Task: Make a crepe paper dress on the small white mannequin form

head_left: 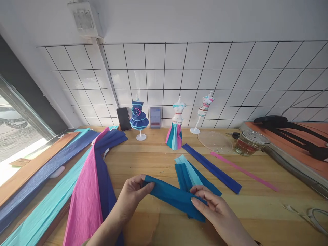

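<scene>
A strip of dark teal crepe paper point(171, 195) stretches between my two hands above the wooden table. My left hand point(134, 191) pinches its left end between thumb and fingers. Near its right end, my right hand point(210, 203) grips it the same way. Behind the strip lie more teal and light aqua paper pieces point(191, 171), partly covered by the held strip and my right hand. A dark blue strip point(212, 169) and a thin pink strip point(243, 171) rest on the table to the right.
Three small mannequins stand along the tiled wall: one in a blue dress point(139, 116), one with a striped skirt point(175, 131), one undressed point(205, 107). Long crepe paper lengths point(84, 191) cover the left side. A glass jar point(251, 143), plastic lid point(215, 141) and scissors point(312, 218) are at right.
</scene>
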`<state>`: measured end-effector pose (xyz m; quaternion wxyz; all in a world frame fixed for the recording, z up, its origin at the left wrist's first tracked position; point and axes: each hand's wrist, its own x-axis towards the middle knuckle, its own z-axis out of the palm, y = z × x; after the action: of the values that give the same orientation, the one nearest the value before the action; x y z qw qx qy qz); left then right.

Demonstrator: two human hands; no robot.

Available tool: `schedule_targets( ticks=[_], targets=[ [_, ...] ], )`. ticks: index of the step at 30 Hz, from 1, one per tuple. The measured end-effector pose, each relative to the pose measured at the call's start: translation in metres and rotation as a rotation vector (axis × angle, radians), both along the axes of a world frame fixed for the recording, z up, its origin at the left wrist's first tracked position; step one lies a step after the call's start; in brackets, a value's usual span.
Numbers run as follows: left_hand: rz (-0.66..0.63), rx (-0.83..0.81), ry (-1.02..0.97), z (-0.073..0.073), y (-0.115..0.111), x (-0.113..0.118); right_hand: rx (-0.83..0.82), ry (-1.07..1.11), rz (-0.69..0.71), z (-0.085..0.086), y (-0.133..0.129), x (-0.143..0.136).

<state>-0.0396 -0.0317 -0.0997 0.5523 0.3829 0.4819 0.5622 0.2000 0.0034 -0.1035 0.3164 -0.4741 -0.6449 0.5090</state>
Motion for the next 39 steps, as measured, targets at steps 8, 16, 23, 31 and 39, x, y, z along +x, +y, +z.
schedule_targets(
  ticks=[8,16,23,31,39],
  targets=[
    [0.019,-0.082,-0.089,0.002,0.000,0.000,-0.264,0.007,0.037,-0.007,-0.002,0.000],
    [-0.003,-0.054,-0.034,-0.002,0.001,-0.002,-0.290,0.003,-0.020,-0.011,-0.002,0.000],
    [-0.023,0.000,-0.004,-0.004,0.004,-0.005,-0.278,-0.009,-0.036,-0.010,-0.001,-0.001],
    [-0.006,-0.045,-0.025,-0.002,0.001,-0.005,-0.213,-0.006,-0.118,-0.016,-0.004,-0.002],
    [0.037,-0.054,0.010,-0.008,0.004,-0.005,-0.204,-0.031,-0.076,-0.017,-0.004,0.000]
  ],
)
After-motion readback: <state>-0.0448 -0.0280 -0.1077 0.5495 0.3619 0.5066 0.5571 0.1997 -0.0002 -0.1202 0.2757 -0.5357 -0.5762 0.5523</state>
